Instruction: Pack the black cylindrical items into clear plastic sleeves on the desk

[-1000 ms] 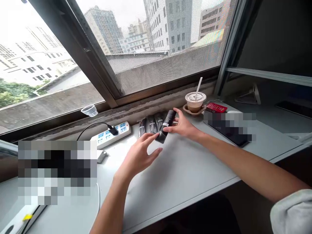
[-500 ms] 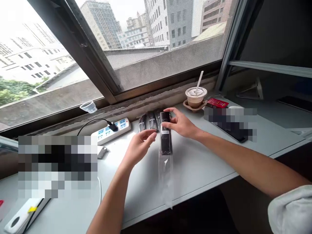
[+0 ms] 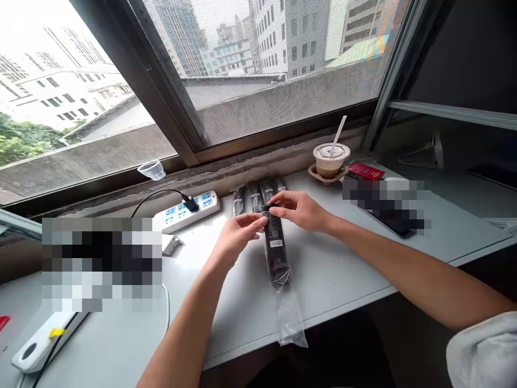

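**Both hands pinch a black packet**

The left hand point(image 3: 236, 242) and right hand point(image 3: 301, 211) press in from either side on the top end of a black packet point(image 3: 276, 253), probably a remote, in a clear plastic bag point(image 3: 290, 323). It lies on the white desk point(image 3: 343, 280) below the grip. Just beyond the fingers lie more bagged black packets point(image 3: 255, 196); farther left is a power strip point(image 3: 186, 211), farther right an iced coffee cup point(image 3: 330, 160).

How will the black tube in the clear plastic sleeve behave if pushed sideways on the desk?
The black tube looks stiff and may roll, being rounded; the loose sleeve end seems floppy and probably slippery.
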Tool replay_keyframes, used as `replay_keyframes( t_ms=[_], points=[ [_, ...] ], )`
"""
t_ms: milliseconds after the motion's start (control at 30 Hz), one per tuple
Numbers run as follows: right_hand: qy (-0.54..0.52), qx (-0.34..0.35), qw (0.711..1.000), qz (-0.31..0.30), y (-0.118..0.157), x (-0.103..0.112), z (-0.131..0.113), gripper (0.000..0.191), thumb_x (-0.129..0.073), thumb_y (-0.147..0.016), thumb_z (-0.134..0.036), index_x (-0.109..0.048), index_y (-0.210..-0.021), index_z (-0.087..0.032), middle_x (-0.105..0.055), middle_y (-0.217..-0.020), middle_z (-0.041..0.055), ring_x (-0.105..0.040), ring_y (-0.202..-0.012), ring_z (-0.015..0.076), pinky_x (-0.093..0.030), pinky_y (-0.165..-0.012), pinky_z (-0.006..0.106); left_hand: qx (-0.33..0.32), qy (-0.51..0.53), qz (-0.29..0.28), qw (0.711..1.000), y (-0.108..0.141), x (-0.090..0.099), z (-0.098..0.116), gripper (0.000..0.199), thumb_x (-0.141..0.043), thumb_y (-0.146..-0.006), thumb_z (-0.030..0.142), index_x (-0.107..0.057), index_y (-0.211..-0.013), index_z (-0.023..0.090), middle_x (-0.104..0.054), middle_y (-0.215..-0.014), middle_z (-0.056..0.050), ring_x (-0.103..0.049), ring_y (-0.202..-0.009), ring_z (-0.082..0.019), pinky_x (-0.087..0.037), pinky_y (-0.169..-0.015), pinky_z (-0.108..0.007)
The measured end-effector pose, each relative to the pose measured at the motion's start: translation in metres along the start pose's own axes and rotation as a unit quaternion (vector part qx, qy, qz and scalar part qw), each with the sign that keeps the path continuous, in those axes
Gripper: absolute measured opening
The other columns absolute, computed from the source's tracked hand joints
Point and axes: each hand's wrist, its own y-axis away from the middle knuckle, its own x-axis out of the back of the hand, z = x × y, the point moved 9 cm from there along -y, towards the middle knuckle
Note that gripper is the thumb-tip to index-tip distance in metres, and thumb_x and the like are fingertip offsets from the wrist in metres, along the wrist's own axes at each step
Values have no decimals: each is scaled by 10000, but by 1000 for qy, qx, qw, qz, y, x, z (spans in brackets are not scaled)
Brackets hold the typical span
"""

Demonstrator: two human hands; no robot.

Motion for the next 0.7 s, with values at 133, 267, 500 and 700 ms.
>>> replay_keyframes(
  t_ms=[133, 267, 500, 700],
  points=[
    [55, 8, 997, -63, 2, -11, -3, 332, -674, -936, -496, -753, -880, -178, -667, -905, 51, -596, -812, 189, -476, -753, 317, -17, -9, 23, 1000, 0, 2, 4, 389, -908, -699, 473, -789, -899, 161, -711, -833, -57, -594, -750, -150, -461, -720, -290],
    [81, 13, 993, -89, 5, -17, -4, 323, -675, -934, -480, -726, -813, -186, -653, -1016, 63, -601, -882, 193, -482, -805, 319, -23, -7, 9, 1000, 2, -3, 5, 377, -900, -708, 476, -743, -852, 164, -669, -798, -25, -573, -728, -127, -459, -702, -267],
    [4, -80, 990, -113, 4, -16, 13, 326, -706, -900, -495, -706, -948, -173, -667, -797, 25, -578, -666, 149, -425, -575, 261, -32, 52, 0, 998, 3, -3, 6, 433, -895, -730, 468, -607, -880, 183, -642, -882, -4, -644, -847, -146, -521, -740, -269],
    [-63, -51, 992, -91, 1, -15, 9, 260, -750, -871, -393, -709, -1017, -183, -672, -849, 21, -578, -723, 142, -448, -599, 252, -35, 102, 37, 993, 1, 4, 7, 517, -938, -707, 371, -651, -1101, 197, -634, -951, 5, -625, -790, -101, -519, -722, -236]
  ],
)
